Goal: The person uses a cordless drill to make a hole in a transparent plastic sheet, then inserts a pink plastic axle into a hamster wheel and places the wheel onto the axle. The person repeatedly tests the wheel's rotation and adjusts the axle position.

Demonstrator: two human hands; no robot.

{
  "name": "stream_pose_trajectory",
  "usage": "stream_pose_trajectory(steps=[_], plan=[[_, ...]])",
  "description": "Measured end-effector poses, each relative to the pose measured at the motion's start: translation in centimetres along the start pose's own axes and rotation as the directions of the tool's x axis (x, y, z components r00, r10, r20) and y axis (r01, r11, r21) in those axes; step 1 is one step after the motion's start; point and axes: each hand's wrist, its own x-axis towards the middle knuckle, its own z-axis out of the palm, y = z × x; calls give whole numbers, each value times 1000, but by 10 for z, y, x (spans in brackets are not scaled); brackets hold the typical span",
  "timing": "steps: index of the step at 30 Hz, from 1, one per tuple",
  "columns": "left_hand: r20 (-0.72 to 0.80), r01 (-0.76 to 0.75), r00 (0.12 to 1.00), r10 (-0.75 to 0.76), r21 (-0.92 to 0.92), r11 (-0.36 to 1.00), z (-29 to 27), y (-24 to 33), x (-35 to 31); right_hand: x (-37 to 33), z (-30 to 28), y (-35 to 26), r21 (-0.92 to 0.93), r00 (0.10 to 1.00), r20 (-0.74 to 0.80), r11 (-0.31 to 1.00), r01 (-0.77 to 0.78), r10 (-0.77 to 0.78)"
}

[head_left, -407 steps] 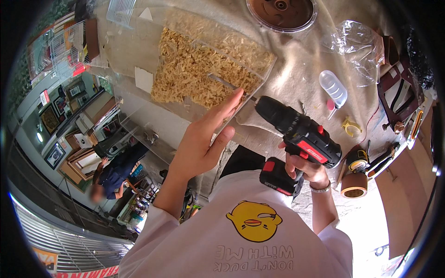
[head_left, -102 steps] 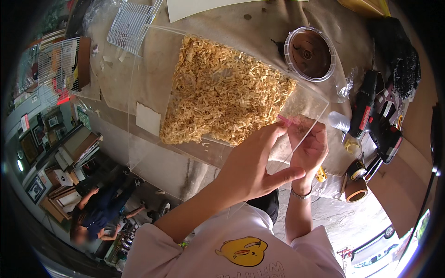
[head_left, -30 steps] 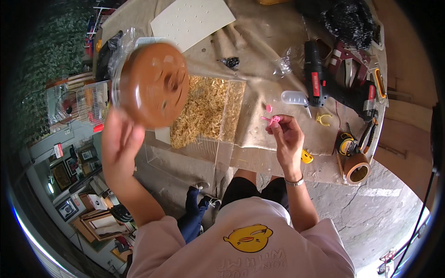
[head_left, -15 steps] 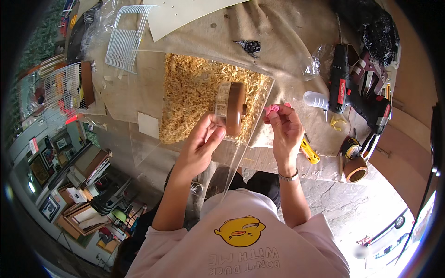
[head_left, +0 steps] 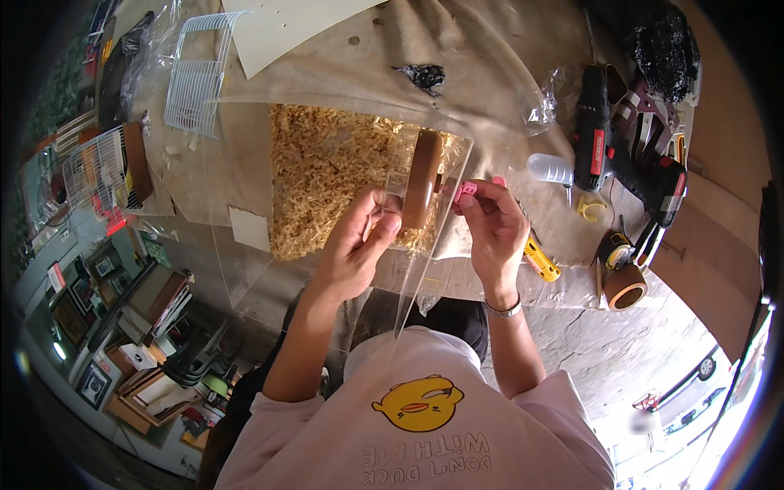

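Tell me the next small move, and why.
Probably ease the brown wheel toward the clear box wall: the left hand holds it inside, its hub facing that wall, while the right hand pinches a pink piece just outside, roughly level with the hub. Whether hub and wall touch is unclear.

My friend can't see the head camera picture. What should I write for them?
A person's left hand holds a brown and clear plastic wheel over tan wood shavings in a see-through plastic box. The right hand pinches a small pink plastic piece beside the box's right wall; a black and red power drill lies further right on beige cloth.
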Motion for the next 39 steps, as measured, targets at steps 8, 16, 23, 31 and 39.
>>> stream_pose_trajectory(steps=[8,16,23,31,39], plan=[[24,10,1000,-8,-66,998,-5,3,2,1,0,-1,-120,997,-13,990,74,-76],[-2,49,999,-50,-146,988,-10,-5,2,5,-4,0,-231,987,24,959,161,-160],[-14,21,1000,-22,-117,993,-8,5,6,7,-1,-1,-287,974,25,931,224,-226],[38,19,999,-18,-30,999,-8,7,2,6,-4,1,-278,968,34,928,248,-248],[99,-43,995,29,146,988,-8,17,1,3,-4,-7,68,991,39,989,-127,125]])
